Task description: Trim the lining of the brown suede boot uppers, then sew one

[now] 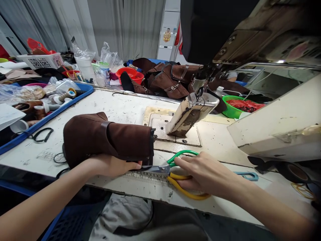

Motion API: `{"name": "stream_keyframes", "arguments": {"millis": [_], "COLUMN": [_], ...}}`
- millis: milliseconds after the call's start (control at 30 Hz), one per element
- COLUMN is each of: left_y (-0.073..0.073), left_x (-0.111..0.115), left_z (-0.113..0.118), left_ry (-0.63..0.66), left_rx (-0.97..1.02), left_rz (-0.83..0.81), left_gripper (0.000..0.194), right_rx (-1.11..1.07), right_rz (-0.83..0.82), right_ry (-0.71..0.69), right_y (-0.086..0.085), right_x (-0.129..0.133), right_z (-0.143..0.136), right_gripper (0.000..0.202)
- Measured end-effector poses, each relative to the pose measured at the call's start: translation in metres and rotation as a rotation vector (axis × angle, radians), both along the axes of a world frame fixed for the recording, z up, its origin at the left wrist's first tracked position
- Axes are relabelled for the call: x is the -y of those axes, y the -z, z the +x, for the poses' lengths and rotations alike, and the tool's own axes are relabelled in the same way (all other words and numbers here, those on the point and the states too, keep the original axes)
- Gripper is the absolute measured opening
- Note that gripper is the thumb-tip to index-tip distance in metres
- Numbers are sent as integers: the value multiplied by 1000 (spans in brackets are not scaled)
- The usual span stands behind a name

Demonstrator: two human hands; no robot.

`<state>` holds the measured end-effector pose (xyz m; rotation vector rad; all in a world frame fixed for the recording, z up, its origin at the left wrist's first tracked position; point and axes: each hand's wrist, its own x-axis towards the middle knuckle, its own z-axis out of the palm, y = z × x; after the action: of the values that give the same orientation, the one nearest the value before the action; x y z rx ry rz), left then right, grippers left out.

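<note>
Head view. Dark-brown, suede-like boot upper with a strap (130,139) lies on its side on the white, scuffed counter (120,103), left of the cream metal sewing-machine post (190,113). Left hand (110,165) at the upper's near edge, thumb extended toward the blades; other fingers mostly hidden, cannot tell whether they pinch. Right hand (200,170): fingers curled around the green and yellow handles of metal-bladed scissors (164,169), blades pointing left along that edge, tips near the left thumb. Black ruler markings (150,178) run just below the blades.
</note>
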<state>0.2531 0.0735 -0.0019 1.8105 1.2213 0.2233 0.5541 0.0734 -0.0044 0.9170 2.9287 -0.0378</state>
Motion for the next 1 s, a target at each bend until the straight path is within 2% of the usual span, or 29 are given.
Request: {"name": "stream_keyframes", "arguments": {"millis": [100,200,433,600,800,1000], "left_y": [-3,-2,0,0,-5,-8], "left_x": [-3,-5,-10,-12,-13,-12], "left_z": [2,0,-1,1,3,5], "left_ry": [68,88,128,127,95,67], "left_rx": [-62,-83,-26,3,86,228], "left_rz": [-12,-20,-38,-32,-78,-130], "left_gripper": [20,21,22,20,19,23], "right_rx": [4,-23,-43,-50,-72,-99], "right_rz": [15,-38,-50,-52,-71,-88], "right_ry": [-26,-45,17,26,20,77], "right_y": [-3,-1,2,2,15,15], "right_x": [-2,-5,-5,-3,1,4], "right_z": [-3,-1,-14,-21,-12,-17], "right_gripper": [18,21,17,24,28,22]}}
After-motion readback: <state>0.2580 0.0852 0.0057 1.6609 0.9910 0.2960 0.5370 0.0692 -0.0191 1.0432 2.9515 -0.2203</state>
